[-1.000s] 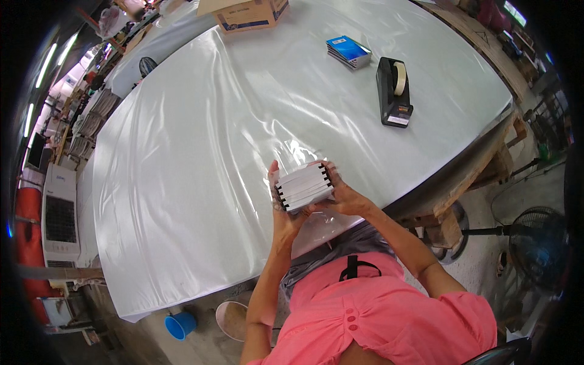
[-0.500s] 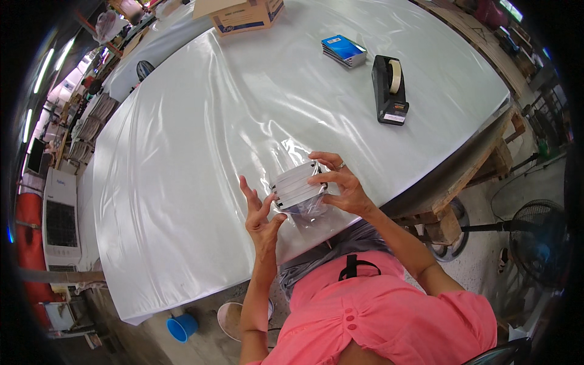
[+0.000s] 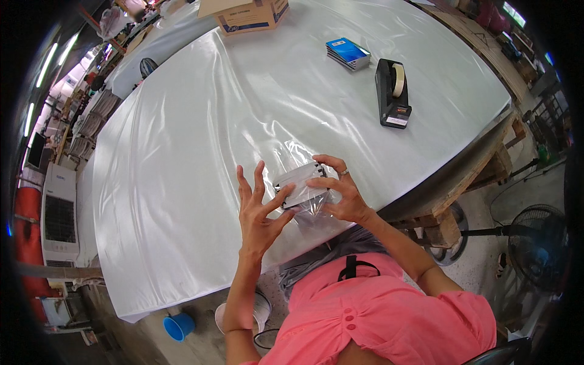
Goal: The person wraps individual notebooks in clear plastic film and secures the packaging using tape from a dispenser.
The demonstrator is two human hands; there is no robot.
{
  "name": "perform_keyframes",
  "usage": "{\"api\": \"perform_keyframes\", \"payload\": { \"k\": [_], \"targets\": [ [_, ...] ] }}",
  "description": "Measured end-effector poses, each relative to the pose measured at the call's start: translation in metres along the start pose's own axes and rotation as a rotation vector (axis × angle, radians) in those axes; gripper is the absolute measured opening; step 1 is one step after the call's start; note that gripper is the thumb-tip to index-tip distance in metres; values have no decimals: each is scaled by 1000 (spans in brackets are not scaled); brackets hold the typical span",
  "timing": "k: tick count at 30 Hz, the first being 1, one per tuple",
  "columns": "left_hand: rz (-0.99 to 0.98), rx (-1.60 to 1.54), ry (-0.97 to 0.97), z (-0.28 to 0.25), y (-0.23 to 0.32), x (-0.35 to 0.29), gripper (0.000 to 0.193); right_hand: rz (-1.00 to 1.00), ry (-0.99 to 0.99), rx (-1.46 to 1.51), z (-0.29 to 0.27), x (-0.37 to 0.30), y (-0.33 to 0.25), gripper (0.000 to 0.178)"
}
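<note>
A small pale block, apparently a stack of thin layers with dark corners (image 3: 301, 185), lies in a clear plastic bag (image 3: 313, 210) near the table's front edge. My left hand (image 3: 258, 216) pinches its left end between thumb and forefinger, with the other fingers raised and spread. From the right, my right hand (image 3: 344, 194) grips the opposite end, fingers across the top and far corner, thumb on the near side. Loose film bunches below the block. What the stack is made of is hard to tell.
A black tape dispenser (image 3: 392, 94) and a stack of blue-covered booklets (image 3: 348, 53) stand at the far right of the white-covered table (image 3: 176, 182). An open cardboard box (image 3: 252, 17) is at the back. A blue bucket (image 3: 178, 326) and black fan (image 3: 538, 243) are beyond the table's edges.
My left hand has moved in over the block, its forefinger now on the top face and its other fingers lifted. The block's top looks smoother, with fewer layer lines. The right hand keeps its grip.
</note>
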State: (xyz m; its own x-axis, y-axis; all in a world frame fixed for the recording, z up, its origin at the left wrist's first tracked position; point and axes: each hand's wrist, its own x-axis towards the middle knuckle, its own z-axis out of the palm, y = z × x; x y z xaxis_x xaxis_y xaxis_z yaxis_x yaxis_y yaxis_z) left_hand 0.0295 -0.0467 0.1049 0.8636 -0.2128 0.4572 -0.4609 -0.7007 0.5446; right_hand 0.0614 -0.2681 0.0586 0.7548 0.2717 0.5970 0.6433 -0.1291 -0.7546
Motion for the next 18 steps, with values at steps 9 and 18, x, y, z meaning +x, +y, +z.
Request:
{"api": "perform_keyframes", "payload": {
  "k": [9, 18],
  "targets": [
    [-58, -159, 229, 24, -4, -18, 56, -66, 1, -95, -4, 2, 0, 46],
    [21, -24, -53, -2, -4, 3, 58, 0, 25, 42, -3, 1, 1, 33]
  ]
}}
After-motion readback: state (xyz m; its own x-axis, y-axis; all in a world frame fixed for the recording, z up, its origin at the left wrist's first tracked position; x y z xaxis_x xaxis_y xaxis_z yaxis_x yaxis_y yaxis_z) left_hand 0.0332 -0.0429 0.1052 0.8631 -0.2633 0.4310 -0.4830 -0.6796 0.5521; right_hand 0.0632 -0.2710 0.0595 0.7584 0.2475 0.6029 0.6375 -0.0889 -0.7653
